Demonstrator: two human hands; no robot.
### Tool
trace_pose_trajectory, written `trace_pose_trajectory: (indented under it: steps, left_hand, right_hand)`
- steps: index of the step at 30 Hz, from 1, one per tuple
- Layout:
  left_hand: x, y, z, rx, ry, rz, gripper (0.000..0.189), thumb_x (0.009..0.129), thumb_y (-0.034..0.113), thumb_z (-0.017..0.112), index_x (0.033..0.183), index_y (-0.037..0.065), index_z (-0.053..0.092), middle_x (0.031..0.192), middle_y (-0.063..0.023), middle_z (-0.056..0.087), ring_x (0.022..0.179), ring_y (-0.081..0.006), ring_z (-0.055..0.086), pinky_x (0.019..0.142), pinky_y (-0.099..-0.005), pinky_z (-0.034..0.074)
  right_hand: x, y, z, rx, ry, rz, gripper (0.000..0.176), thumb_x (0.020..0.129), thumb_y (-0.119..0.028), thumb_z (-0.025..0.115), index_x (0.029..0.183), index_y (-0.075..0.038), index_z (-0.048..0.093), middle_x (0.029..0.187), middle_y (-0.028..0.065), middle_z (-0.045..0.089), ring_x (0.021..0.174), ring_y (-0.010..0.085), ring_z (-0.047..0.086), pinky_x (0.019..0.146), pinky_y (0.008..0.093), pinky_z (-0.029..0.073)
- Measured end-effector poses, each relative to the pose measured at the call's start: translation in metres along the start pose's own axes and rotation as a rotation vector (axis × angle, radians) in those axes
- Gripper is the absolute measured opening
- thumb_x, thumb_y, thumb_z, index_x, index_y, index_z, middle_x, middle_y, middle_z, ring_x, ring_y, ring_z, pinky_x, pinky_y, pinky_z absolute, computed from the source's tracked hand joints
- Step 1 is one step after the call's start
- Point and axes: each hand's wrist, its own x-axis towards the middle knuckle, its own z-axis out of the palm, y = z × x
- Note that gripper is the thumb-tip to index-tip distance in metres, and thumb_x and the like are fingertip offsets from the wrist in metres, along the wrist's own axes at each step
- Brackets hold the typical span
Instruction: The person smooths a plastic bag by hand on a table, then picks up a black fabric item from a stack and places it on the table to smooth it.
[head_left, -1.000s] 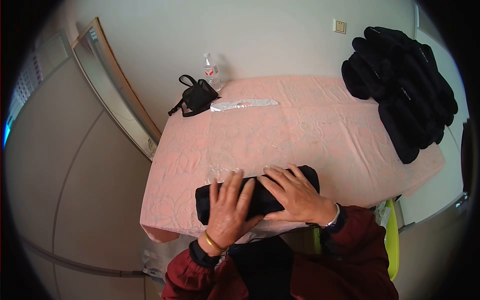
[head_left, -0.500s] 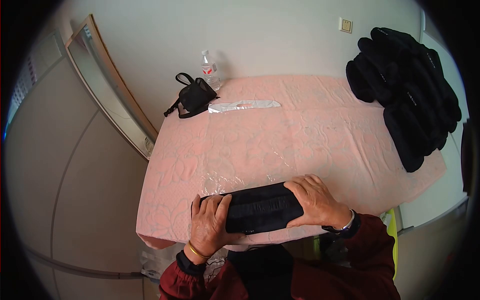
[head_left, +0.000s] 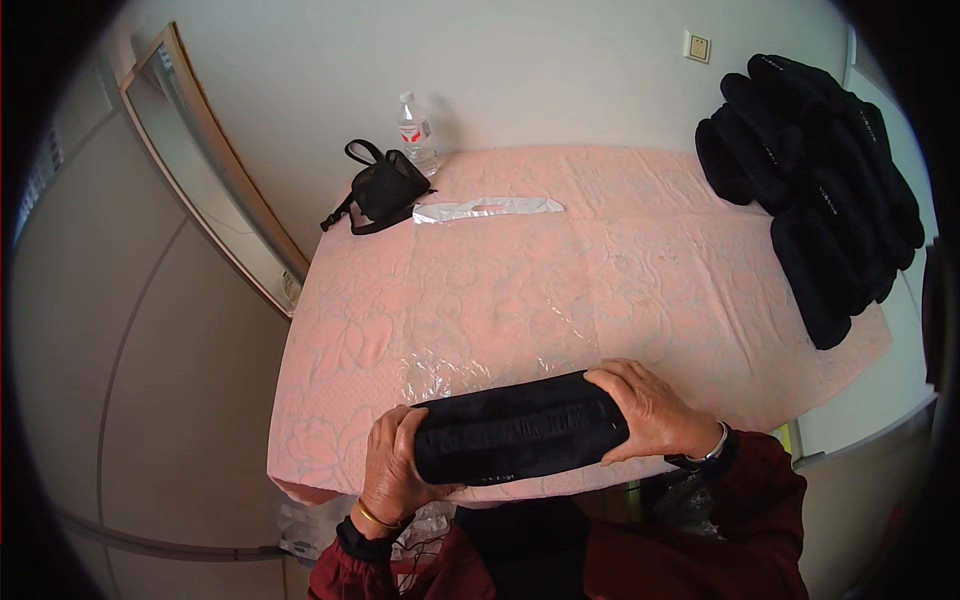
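Note:
A long black cushion (head_left: 515, 430) with a puckered strip along its face lies between my two hands, near the front edge of the table. My left hand (head_left: 395, 460) grips its left end, with the fingers over the top and the thumb along the underside. Around the right end, my right hand (head_left: 650, 412) is closed with fingers on the upper edge and thumb below. Just behind the cushion, a clear plastic bag lies flat on the table; its crinkled part (head_left: 440, 378) glints, and its white handle strip (head_left: 490, 211) is at the far end.
A pink patterned cloth (head_left: 350, 330) covers the table. On the right is a heap of similar black cushions (head_left: 810, 180) with white lettering. At the back left are a black mesh pouch (head_left: 388, 190) with straps and a water bottle (head_left: 417, 135). A framed mirror (head_left: 215, 170) leans at left.
My left hand has shifted left and down to the cushion's left end, showing more of it. The right hand has moved slightly right, and the cushion sits a little lower.

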Motion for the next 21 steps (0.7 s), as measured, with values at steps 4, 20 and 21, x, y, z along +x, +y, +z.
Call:
trace_pose_trajectory:
  steps: [4, 20, 21]
  left_hand:
    - [-0.006, -0.005, 0.005, -0.017, 0.050, 0.012, 0.104, 0.042, 0.020, 0.095, 0.133, 0.005, 0.047, 0.124, -0.0178, 0.053, 0.116, -0.0397, 0.053, 0.101, -0.0459, 0.044]
    - [-0.023, 0.003, -0.028, -0.249, 0.121, -0.015, 0.113, 0.050, 0.022, 0.098, 0.145, 0.004, 0.038, 0.126, -0.0203, 0.055, 0.116, -0.0382, 0.057, 0.099, -0.0420, 0.048]
    - [-0.025, 0.006, -0.034, -0.340, 0.105, -0.041, 0.115, 0.052, 0.024, 0.098, 0.147, 0.004, 0.036, 0.127, -0.0208, 0.055, 0.116, -0.0376, 0.057, 0.099, -0.0415, 0.048]
  right_hand:
    - [-0.003, -0.005, -0.003, -0.036, -0.024, 0.016, 0.115, 0.057, -0.035, 0.095, 0.148, -0.006, 0.032, 0.143, 0.0190, 0.040, 0.135, 0.0390, 0.039, 0.114, 0.0468, 0.034]
    - [-0.026, -0.029, -0.027, 0.144, 0.274, -0.004, 0.100, 0.065, -0.024, 0.091, 0.145, -0.001, 0.036, 0.134, 0.0205, 0.050, 0.121, 0.0387, 0.055, 0.106, 0.0419, 0.044]
    - [-0.028, -0.031, -0.033, 0.166, 0.273, -0.017, 0.095, 0.068, -0.024, 0.089, 0.144, 0.000, 0.037, 0.133, 0.0207, 0.052, 0.118, 0.0384, 0.056, 0.105, 0.0415, 0.045]
